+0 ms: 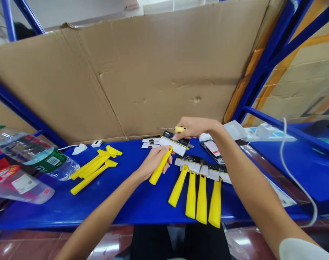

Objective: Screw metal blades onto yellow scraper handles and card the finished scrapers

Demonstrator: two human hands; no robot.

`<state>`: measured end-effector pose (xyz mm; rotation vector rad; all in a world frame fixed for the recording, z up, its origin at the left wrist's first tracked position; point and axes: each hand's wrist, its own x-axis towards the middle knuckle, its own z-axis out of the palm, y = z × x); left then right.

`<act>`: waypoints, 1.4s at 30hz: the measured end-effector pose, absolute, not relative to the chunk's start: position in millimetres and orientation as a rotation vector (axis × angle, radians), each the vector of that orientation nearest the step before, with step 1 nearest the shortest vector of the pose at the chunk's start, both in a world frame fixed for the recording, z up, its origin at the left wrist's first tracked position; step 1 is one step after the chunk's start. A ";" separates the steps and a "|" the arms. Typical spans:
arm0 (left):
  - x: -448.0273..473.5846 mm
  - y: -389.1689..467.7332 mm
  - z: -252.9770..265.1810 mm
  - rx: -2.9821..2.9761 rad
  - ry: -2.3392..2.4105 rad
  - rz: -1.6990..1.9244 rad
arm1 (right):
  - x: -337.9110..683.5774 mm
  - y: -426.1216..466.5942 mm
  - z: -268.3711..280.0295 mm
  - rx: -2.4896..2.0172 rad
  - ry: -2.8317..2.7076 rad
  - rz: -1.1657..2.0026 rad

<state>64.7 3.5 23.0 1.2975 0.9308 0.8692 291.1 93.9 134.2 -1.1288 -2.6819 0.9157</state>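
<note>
My left hand (pixel 154 161) is closed around a yellow plastic handle (pixel 161 167), its wide end pointing down toward me. A black and white card sleeve (pixel 175 143) sits at the handle's upper end. My right hand (pixel 189 128) pinches that sleeve's far edge and also grips a small screwdriver (pixel 180 129) with a yellow grip, its thin metal shaft pointing left. Right of my left hand, several yellow handles with card sleeves (pixel 191 195) lie in a row. Farther left is a pile of bare yellow handles (pixel 95 168). Several flat card sleeves (pixel 151 141) lie behind my left hand.
A large water bottle (pixel 42 155) and a clear plastic jar (pixel 23 186) lie at the left of the blue table (pixel 121 207). A phone-like black item (pixel 212 151) is near my right forearm. A white cable (pixel 286 159) hangs at right. Cardboard (pixel 164 72) walls the back.
</note>
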 end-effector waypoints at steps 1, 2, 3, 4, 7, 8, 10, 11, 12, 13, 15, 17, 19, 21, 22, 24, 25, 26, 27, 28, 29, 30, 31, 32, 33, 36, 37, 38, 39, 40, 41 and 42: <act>66.6 -3.1 12.5 1.292 0.943 0.822 | 287.9 97.5 128.2 -1.158 -2.756 0.959; 68.5 -8.9 3.3 1.313 0.961 0.786 | 284.6 101.1 122.0 -1.197 -2.818 1.002; 70.4 -14.1 -4.5 1.355 0.974 0.755 | 281.7 104.7 116.1 -1.243 -2.870 1.038; 72.3 -18.8 -10.8 1.409 0.984 0.736 | 279.6 108.1 110.5 -1.290 -2.912 1.062; 76.9 -33.0 -21.8 1.651 1.012 0.748 | 280.3 118.0 97.3 -1.455 -2.999 1.074; 78.2 -38.2 -23.7 1.757 1.031 0.757 | 282.8 121.2 94.2 -1.516 -3.010 1.073; 81.0 -49.4 -26.2 1.967 1.075 0.718 | 289.9 127.0 89.9 -1.643 -3.001 1.059; 82.6 -54.8 -27.1 2.032 1.092 0.698 | 293.9 129.6 88.7 -1.690 -2.984 1.046; 84.2 -59.8 -27.8 2.072 1.105 0.682 | 297.7 131.7 88.2 -1.718 -2.964 1.033; 85.8 -64.2 -28.3 2.093 1.119 0.672 | 301.0 133.4 88.2 -1.728 -2.939 1.017; 88.2 -70.5 -28.1 2.140 1.145 0.643 | 305.0 135.5 89.1 -1.708 -2.861 0.974; 88.8 -73.9 -26.0 2.207 1.173 0.580 | 304.7 136.5 89.8 -1.677 -2.747 0.889; 87.2 -75.5 -21.9 2.259 1.196 0.515 | 300.7 137.8 88.0 -1.654 -2.657 0.760; 83.5 -76.5 -17.0 2.268 1.204 0.482 | 295.2 141.0 82.3 -1.666 -2.621 0.636; 80.7 -77.0 -14.6 2.266 1.199 0.481 | 292.7 143.6 78.0 -1.686 -2.615 0.598; 71.9 -77.6 -10.0 2.266 1.190 0.508 | 289.2 150.4 67.4 -1.731 -2.609 0.574; 65.0 -77.2 -8.0 2.269 1.193 0.532 | 288.3 154.3 61.6 -1.755 -2.605 0.575; 55.7 -76.0 -6.1 2.277 1.215 0.568 | 288.1 158.2 55.8 -1.773 -2.602 0.579; 43.2 -73.8 -4.5 2.285 1.251 0.609 | 288.2 161.9 50.3 -1.784 -2.600 0.578; 27.2 -70.6 -3.3 2.302 1.316 0.668 | 288.7 165.3 45.2 -1.792 -2.602 0.576; 7.4 -66.6 -2.6 2.316 1.423 0.745 | 289.3 168.3 40.5 -1.799 -2.605 0.575; -15.8 -62.3 -2.8 2.317 1.558 0.834 | 290.0 170.8 36.3 -1.807 -2.612 0.575; -42.0 -58.1 -4.0 2.308 1.693 0.906 | 290.6 172.9 32.6 -1.815 -2.618 0.576; -69.9 -54.7 -6.2 2.300 1.826 0.970 | 291.2 174.7 29.4 -1.823 -2.624 0.580; -98.4 -52.6 -9.5 2.300 1.960 0.993 | 291.6 176.3 26.7 -1.832 -2.628 0.584; -173.2 -54.9 -23.0 2.262 2.264 0.894 | 292.5 180.4 20.7 -1.861 -2.619 0.607; -191.2 -57.7 -27.4 2.245 2.298 0.856 | 292.9 181.6 19.3 -1.873 -2.612 0.617; -205.0 -60.7 -31.3 2.241 2.304 0.817 | 293.3 182.6 18.3 -1.883 -2.604 0.627; -214.8 -63.6 -34.2 2.242 2.315 0.790 | 293.9 183.3 17.6 -1.893 -2.597 0.637; -221.0 -66.1 -36.1 2.240 2.314 0.770 | 294.6 183.6 17.2 -1.900 -2.592 0.649; -224.3 -67.9 -36.8 2.238 2.303 0.763 | 295.4 183.6 17.1 -1.902 -2.589 0.662; -225.4 -69.0 -36.5 2.238 2.289 0.765 | 296.2 183.1 17.4 -1.898 -2.590 0.681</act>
